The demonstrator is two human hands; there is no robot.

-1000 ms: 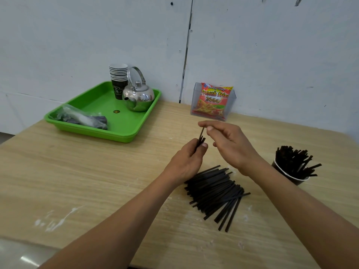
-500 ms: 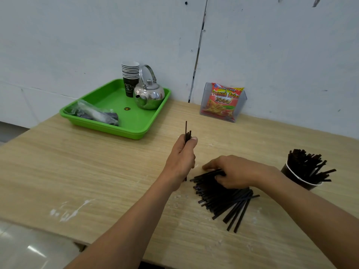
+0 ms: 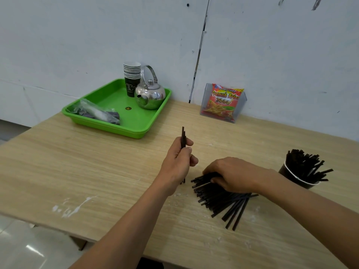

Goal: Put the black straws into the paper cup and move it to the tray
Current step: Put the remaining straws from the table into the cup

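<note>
A: Wood table [image 3: 97, 171], white wall. Green tray [image 3: 136, 131] up-left of left hand [image 3: 177, 164]: cup stack [image 3: 132, 74], kettle [image 3: 150, 96].
B: Grips?
A: Left hand fisted round a few upright straws [image 3: 183, 136]. Right hand [image 3: 233, 174], just right of it, fingers curled on loose straws [image 3: 223, 200] lying flat. Packet [image 3: 223, 101] beyond reads "Kentang Goreng French Fries".
B: Cup?
A: Paper cup [image 3: 291, 177] right of right hand, on table, full of straws.
</note>
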